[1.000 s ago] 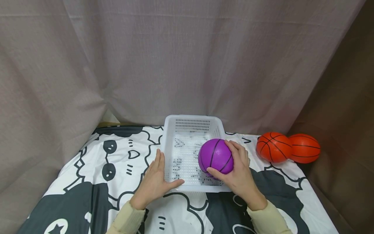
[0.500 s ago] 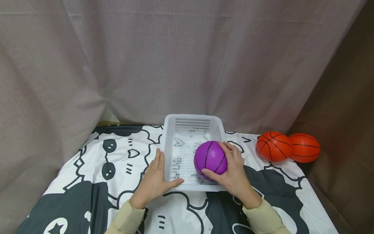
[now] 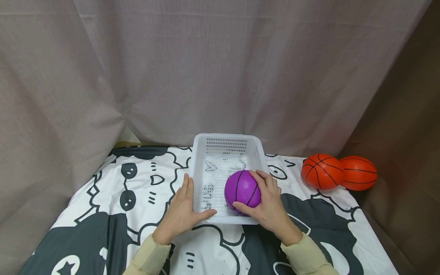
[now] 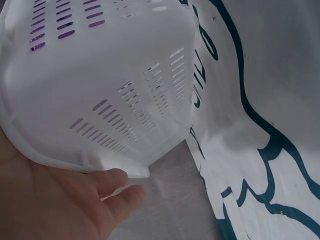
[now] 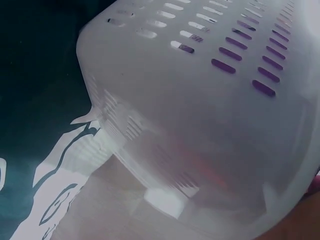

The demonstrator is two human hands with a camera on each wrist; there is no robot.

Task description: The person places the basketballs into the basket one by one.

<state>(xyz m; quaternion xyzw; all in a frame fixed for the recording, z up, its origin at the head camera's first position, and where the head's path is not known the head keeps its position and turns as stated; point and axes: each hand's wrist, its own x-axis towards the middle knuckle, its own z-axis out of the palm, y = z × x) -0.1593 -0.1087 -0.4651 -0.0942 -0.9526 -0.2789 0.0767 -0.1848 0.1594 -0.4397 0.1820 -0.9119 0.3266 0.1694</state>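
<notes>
In the head view a white perforated plastic basket (image 3: 225, 220) stands on the cloth. A purple ball with black basketball lines (image 3: 240, 189) is low at the basket's near right part, gripped by my right hand (image 3: 271, 208) with the thumb on its near side and fingers over its right. My left hand (image 3: 182, 212) lies along the basket's left rim, fingers straight, thumb stretched over the near left corner. Close up in the left wrist view, the left fingertips (image 4: 112, 182) are at the rim. The right wrist view mostly shows the slotted basket wall (image 5: 160, 100), with purple behind its slots.
Two orange balls with black lines, a nearer one (image 3: 322, 172) and another (image 3: 358, 173), sit side by side at the cloth's right edge. A black-and-white cartoon-print cloth (image 3: 144, 198) covers the table. Grey-brown curtains (image 3: 220, 76) hang behind and around it.
My right hand has moved the purple ball left, down and toward me, lower into the basket. The left hand stays where it was on the rim.
</notes>
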